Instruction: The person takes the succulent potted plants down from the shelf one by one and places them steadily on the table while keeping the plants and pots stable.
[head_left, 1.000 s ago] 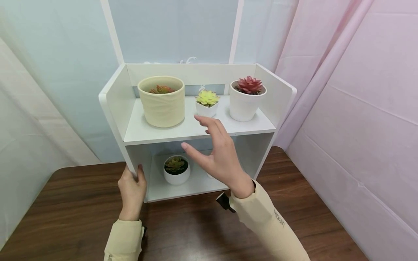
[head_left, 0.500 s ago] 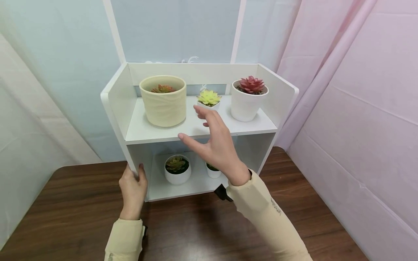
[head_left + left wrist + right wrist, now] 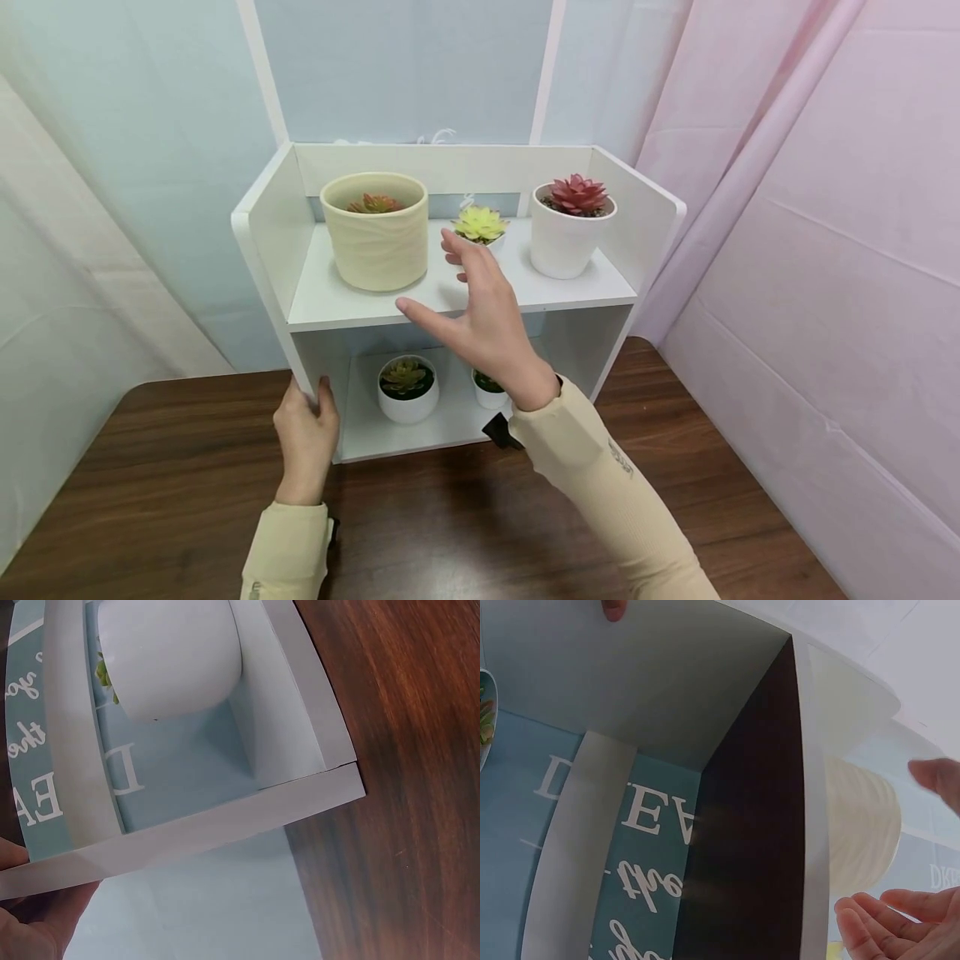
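Observation:
A white two-tier shelf (image 3: 461, 316) stands on the table. My left hand (image 3: 306, 433) grips the front edge of its left side panel, thumb on the inner face. My right hand (image 3: 483, 321) is held in front of the upper tier, thumb and fingers spread apart with nothing between them. Its fingertips overlap the small white pot with a yellow-green succulent (image 3: 480, 223) in the head view. Left of that hand sits a large cream pot (image 3: 378, 250) with an orange-red succulent inside; in the right wrist view the cream pot (image 3: 862, 825) lies between thumb and fingers, apart from them.
On the upper tier's right stands a white pot (image 3: 564, 242) with a red succulent. The lower tier holds a round white bowl pot (image 3: 407, 407) and a smaller white pot (image 3: 491, 398), partly behind the right wrist. Curtains (image 3: 817, 250) hang around the wooden table (image 3: 165, 467).
My right hand has moved up and to the left, nearer the cream pot, uncovering the small lower pot. My left hand keeps its grip on the side panel.

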Demonstrator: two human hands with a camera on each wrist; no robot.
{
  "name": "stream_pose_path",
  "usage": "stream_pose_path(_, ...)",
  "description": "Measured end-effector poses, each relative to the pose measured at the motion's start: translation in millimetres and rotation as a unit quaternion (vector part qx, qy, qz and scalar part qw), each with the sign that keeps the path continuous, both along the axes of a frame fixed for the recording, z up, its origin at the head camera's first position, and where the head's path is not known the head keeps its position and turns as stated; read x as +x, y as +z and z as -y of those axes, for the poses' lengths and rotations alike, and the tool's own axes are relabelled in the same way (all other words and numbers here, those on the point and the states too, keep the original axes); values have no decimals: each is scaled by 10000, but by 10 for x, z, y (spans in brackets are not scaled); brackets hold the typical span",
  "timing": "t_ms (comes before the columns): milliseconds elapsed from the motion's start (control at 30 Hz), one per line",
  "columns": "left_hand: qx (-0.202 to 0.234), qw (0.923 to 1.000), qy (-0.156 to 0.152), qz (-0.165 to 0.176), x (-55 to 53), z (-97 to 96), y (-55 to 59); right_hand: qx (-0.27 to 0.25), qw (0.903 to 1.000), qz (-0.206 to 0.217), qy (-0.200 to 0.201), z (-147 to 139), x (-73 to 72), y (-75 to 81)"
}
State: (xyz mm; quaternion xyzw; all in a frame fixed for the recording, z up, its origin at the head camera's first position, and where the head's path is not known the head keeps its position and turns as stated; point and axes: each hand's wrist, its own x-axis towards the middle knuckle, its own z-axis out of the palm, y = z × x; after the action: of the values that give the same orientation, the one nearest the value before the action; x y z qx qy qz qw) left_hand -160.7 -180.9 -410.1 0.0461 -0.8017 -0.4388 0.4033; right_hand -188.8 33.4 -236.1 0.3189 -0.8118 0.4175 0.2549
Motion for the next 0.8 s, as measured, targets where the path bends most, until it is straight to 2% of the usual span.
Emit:
stream_pose_path(567,-60,10000,52,-22,-5,2,-6,176,9991,225,-308,102,-132,46)
stream_pose_path(800,-95,9999,90,-82,-6,-8,-4,166,9978,483,-412,129,-216,54)
